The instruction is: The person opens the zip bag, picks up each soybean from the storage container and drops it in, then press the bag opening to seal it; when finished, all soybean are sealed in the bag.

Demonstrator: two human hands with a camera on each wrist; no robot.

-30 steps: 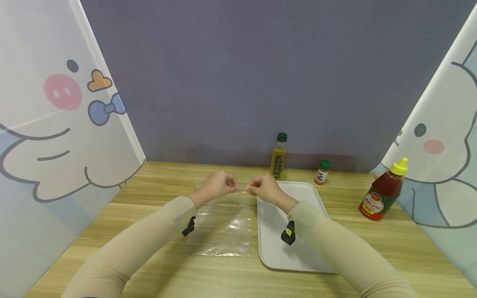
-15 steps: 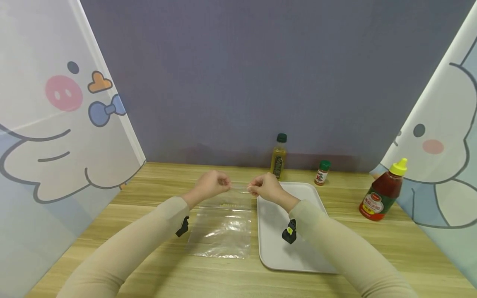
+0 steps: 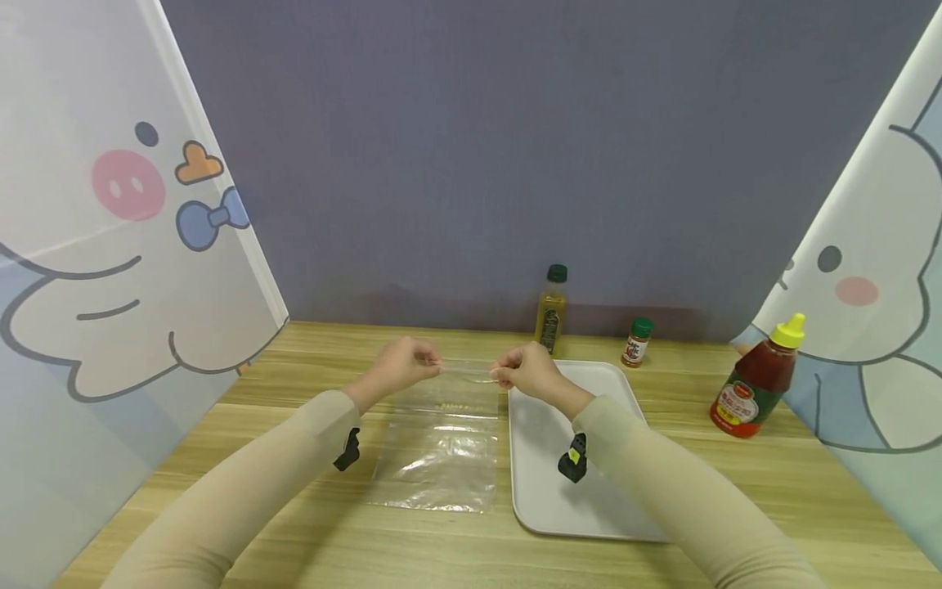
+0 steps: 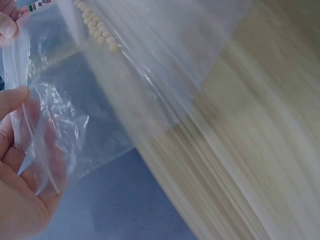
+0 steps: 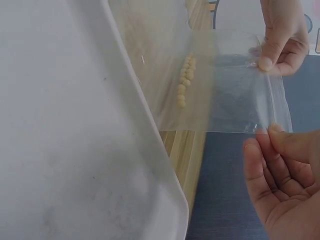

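A clear plastic zip bag (image 3: pixel 441 470) lies on the wooden table with its mouth end raised off it. My left hand (image 3: pixel 397 366) pinches the left end of the mouth between thumb and fingers. At the right end, my right hand (image 3: pixel 531 372) does the same. The zip strip runs between the two hands, and whether it is sealed cannot be told. Inside the bag, several small round beige beans (image 5: pixel 185 80) sit in a line along a fold, seen too in the left wrist view as a cluster of beans (image 4: pixel 100 30).
Just right of the bag lies a white tray (image 3: pixel 540 499), partly under my right arm. Behind it stand an oil bottle (image 3: pixel 549 319) and a small green-capped spice jar (image 3: pixel 636 342). A red sauce bottle (image 3: pixel 754 384) with a yellow nozzle stands far right. A grey panel (image 3: pixel 471 164) rises behind the table.
My left hand has slid leftward along the bag's mouth, away from the right hand, so more of the strip shows between them. The right hand has barely moved.
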